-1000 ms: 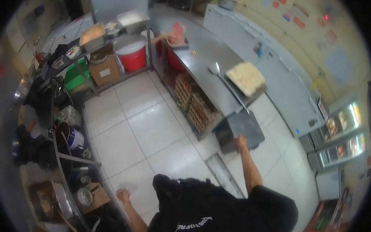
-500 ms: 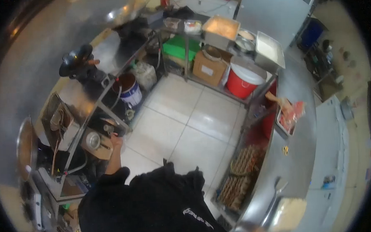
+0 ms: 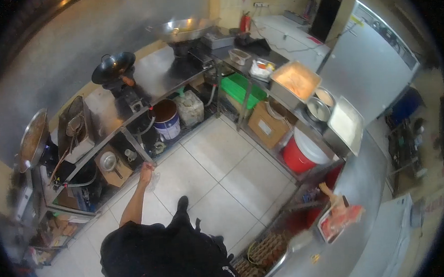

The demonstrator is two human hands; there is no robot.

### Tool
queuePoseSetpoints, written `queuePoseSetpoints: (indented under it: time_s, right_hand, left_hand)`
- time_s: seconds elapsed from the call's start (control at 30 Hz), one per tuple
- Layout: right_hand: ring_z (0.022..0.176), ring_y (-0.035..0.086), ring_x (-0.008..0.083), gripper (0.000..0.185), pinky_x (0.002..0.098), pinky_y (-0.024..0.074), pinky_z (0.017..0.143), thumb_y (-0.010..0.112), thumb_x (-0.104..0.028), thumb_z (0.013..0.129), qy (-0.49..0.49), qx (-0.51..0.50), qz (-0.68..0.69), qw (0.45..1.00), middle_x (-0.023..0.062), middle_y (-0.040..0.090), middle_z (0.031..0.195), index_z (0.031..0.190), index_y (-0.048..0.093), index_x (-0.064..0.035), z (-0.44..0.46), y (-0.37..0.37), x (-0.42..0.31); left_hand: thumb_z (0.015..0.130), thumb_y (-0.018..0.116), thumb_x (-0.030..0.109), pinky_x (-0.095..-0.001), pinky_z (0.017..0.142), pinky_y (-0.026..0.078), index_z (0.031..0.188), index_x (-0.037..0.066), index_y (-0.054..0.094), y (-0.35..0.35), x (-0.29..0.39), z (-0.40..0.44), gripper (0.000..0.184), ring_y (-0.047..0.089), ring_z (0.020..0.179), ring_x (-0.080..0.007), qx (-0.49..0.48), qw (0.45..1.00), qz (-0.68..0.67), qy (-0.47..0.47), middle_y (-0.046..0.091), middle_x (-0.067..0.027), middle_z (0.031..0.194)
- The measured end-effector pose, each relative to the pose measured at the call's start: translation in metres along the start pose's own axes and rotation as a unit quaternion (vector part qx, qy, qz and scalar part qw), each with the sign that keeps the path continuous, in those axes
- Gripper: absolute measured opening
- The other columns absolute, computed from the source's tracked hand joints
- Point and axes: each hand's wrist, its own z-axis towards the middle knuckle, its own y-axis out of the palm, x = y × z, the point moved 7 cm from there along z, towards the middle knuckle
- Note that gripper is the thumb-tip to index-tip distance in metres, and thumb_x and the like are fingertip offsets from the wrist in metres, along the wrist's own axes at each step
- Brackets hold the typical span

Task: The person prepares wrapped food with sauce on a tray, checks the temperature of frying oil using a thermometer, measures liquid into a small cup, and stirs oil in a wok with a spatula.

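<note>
My left hand [image 3: 146,173] is stretched out low over the tiled floor, near the front of the stove bench. Its fingers are pinched together, with a thin piece of clear plastic [image 3: 154,180] hanging beside them. A small metal pan [image 3: 109,161] sits on a brown board [image 3: 122,175] on the low shelf to its left. My right hand is out of view below the frame. A blurred, pale-ended utensil [image 3: 300,240] reaches over the right counter, its handle running down toward the bottom edge.
Woks [image 3: 113,69] stand along the stove bench at left. A paint bucket [image 3: 167,122] is beneath it. On the right counter [image 3: 353,254] lies a tray of raw meat [image 3: 339,220]. Egg trays [image 3: 268,249] and a red bucket [image 3: 298,157] sit below the counters.
The view has shifted, bringing more of the stove bench and back wall into sight. My left hand appears farther over the floor tiles. A shoe now shows, and the pale slab at lower right has left view.
</note>
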Motion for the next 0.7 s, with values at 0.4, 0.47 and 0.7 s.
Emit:
queuePoseSetpoints:
  time_s: [0.4, 0.47, 0.7]
  right_hand:
    - [0.078, 0.064, 0.042, 0.036, 0.0463, 0.0498, 0.065, 0.061, -0.017, 0.09, -0.503, -0.209, -0.078, 0.835, 0.0247, 0.065, 0.097, 0.125, 0.056, -0.0082, 0.186, 0.276, -0.595]
    - [0.081, 0.063, 0.0426, 0.035, 0.0467, 0.0496, 0.066, 0.061, -0.017, 0.09, -0.524, -0.248, -0.118, 0.806, 0.024, 0.065, 0.099, 0.124, 0.058, -0.0112, 0.174, 0.342, -0.713]
    - [0.082, 0.063, 0.0424, 0.031, 0.05, 0.0497, 0.073, 0.056, -0.023, 0.092, -0.719, -0.278, -0.09, 0.631, 0.0225, 0.066, 0.094, 0.121, 0.062, -0.0142, 0.079, 0.543, -1.044]
  left_hand:
    - [0.071, 0.056, 0.08, -0.0483, 0.093, 0.04, 0.145, 0.009, 0.038, -0.102, 0.139, 0.394, 0.104, 0.053, 0.113, -0.0242, 0.09, 0.944, -0.286, -0.137, 0.054, -0.0202, 0.126]
    - [0.073, 0.067, 0.065, -0.0422, 0.082, 0.047, 0.134, 0.005, 0.051, -0.115, 0.148, 0.431, 0.087, 0.058, 0.102, -0.0215, 0.151, 0.906, -0.359, -0.165, 0.062, -0.0176, 0.11]
    - [0.078, 0.071, 0.035, -0.0313, 0.056, 0.042, 0.085, 0.006, 0.062, -0.129, 0.123, 0.495, 0.031, 0.054, 0.062, -0.0132, 0.217, 0.919, -0.286, -0.163, 0.058, -0.0017, 0.07]
